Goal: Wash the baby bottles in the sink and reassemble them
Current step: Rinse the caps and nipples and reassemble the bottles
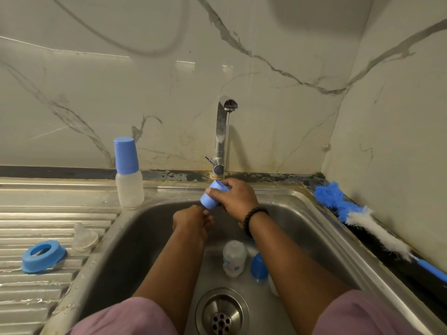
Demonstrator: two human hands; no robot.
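1. Head view is showing the right hand (235,198) gripping a blue cap (212,195) over the sink (321,228), under the tap (221,139).
2. Left hand (191,221) is curling just below the cap; whether it is holding anything I cannot tell.
3. A clear bottle (234,258) and another blue cap (258,265) are lying in the basin.
4. An assembled bottle (129,174) is standing on the drainboard (29,293), near a blue ring (43,256) and a teat (84,238).

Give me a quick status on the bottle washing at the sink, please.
Right hand grips blue cap under the tap. Left hand curled just below it, contents unclear. Bare bottle and second cap wait in the sink. Nothing in the way.
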